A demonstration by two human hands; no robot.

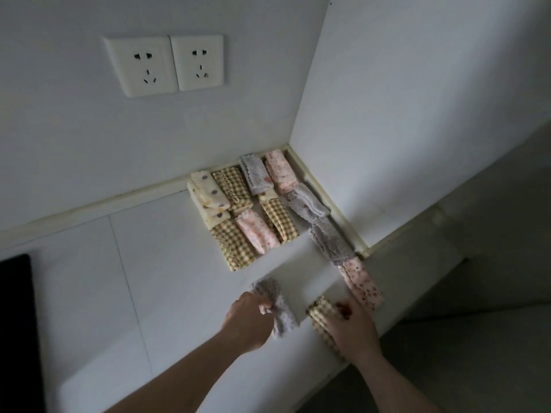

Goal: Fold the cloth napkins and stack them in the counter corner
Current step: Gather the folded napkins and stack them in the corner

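My left hand [249,318] grips a folded grey speckled napkin [280,314] that lies on the white counter [167,293]. My right hand [353,326] rests on a folded yellow checked napkin [319,318] near the counter's front edge, fingers curled over it. Several folded napkins lie side by side in the counter corner [286,150]: a cream dotted one [207,193], yellow checked ones [232,247], pink floral ones [256,232] and grey ones [256,175]. A row of grey and pink napkins [360,280] runs along the right wall.
Two white wall sockets [167,64] sit on the back wall above the counter. A black surface [16,323] lies at the left edge. The counter's front edge [351,365] drops off just beyond my right hand.
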